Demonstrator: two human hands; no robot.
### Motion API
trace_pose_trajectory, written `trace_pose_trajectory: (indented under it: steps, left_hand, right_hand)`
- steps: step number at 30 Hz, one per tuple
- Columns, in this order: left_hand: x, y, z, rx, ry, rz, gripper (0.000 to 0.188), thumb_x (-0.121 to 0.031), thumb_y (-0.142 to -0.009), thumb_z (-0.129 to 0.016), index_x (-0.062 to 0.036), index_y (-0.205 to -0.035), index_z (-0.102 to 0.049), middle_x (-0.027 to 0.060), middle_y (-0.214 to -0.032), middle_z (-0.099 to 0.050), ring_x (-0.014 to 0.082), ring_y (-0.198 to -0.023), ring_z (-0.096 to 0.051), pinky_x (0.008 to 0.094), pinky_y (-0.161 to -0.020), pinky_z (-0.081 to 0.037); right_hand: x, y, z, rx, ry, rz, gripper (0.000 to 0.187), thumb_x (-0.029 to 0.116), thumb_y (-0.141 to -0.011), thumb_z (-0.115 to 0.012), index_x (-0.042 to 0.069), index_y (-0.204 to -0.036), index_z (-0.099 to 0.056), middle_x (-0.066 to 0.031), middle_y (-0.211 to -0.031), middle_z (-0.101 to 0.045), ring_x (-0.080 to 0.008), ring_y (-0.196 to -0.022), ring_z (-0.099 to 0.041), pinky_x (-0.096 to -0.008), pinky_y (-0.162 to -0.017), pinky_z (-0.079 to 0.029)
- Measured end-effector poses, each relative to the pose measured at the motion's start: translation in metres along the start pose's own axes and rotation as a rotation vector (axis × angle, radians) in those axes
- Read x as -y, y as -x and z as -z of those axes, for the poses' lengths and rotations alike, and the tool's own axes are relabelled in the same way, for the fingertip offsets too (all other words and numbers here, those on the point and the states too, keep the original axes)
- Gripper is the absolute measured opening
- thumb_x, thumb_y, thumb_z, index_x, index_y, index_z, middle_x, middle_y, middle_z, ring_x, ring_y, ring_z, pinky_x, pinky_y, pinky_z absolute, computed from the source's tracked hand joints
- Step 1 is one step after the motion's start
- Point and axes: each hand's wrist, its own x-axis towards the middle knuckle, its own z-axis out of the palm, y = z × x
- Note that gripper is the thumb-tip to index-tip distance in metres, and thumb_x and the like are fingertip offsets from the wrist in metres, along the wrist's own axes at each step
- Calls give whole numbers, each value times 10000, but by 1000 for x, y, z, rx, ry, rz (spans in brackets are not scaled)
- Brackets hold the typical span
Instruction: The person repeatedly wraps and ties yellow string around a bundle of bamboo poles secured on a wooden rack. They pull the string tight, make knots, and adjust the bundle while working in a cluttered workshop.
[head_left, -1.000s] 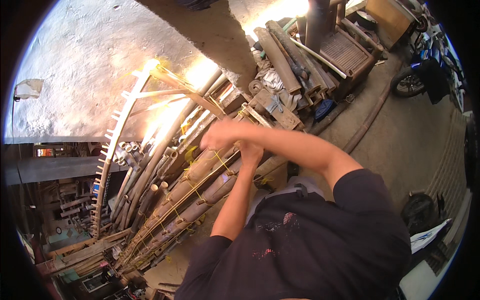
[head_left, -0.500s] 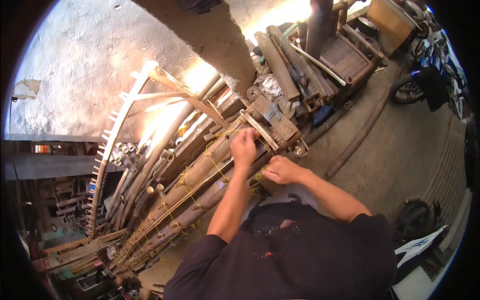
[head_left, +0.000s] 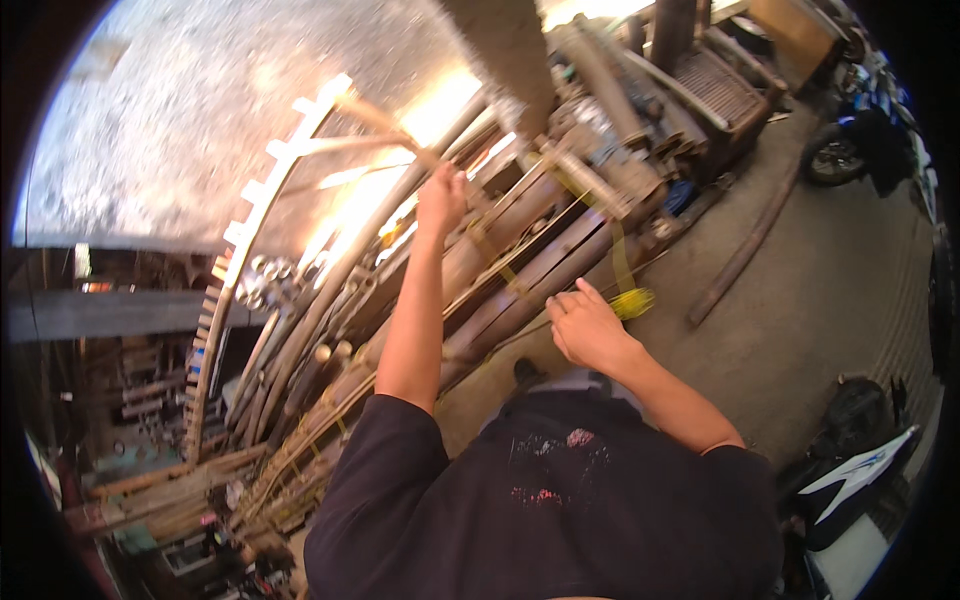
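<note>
In the head view, large bamboo poles (head_left: 570, 245) lie side by side, their upper end meeting a wooden crosspiece (head_left: 590, 180). A yellow cord (head_left: 622, 255) drops from the crosspiece's right end to a bunched hank (head_left: 632, 303). Open floor (head_left: 840, 270) spreads right of that end, a loose pole (head_left: 745, 250) across it. The left hand (head_left: 443, 195), fingers curled together, is raised left of the crosspiece; its contents are unclear. The right hand (head_left: 585, 325) is half-curled just beside the hank; whether it grips cannot be told.

My yellow cord (head_left: 632, 303) bunches beside my right hand (head_left: 592, 328) (perhaps gripped; blur hides it), a strand rising toward brown, parallel bamboo poles (head_left: 572, 253).
</note>
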Motion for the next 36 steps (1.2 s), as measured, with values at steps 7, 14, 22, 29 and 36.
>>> trace_pose_trajectory:
  steps: [7,14,22,29,36]
  left_hand:
    - [124,205,110,637,86,111,290,-204,-914,-548,20,-1073,-642,256,-1081,-673,416,-1020,-642,473,-927,-485]
    - [118,261,52,214,-113,160,310,-346,-931,-582,-62,-1051,-615,226,-1020,-692,389,-965,-663,529,-835,-482]
    - [109,254,64,159,128,163,333,-382,-982,-474,-138,-1084,-677,219,-991,-687,432,-965,-636,544,-816,-485]
    - [91,255,75,55,90,206,272,-312,-988,-519,-103,-1004,-692,172,-871,-703,373,-844,-677,453,-741,-512]
    - [122,136,85,-160,504,209,250,-176,-1018,-492,-25,-1009,-691,86,-735,-662,186,-674,-621,338,-629,-466]
  right_hand:
    - [155,-25,-124,519,-2280,-926,376,387,-994,-526,54,-1126,-640,-108,-1007,-676,-219,-964,-644,-340,-903,-489]
    - [239,-133,-103,-525,-1075,-62,236,207,-939,-511,89,-783,-642,-58,-792,-578,-190,-737,-522,-352,-685,-435]
    - [153,-225,-79,111,-944,-44,463,402,-951,-483,-16,-927,-681,-217,-924,-683,-346,-937,-649,-482,-857,-480]
    - [159,-47,-155,-139,-486,440,377,271,-976,-535,63,-665,-577,-130,-679,-613,-320,-725,-616,-444,-943,-461]
    - [169,-43,-144,-300,-685,245,270,174,-982,-500,35,-819,-664,-134,-798,-639,-306,-790,-627,-440,-962,-461]
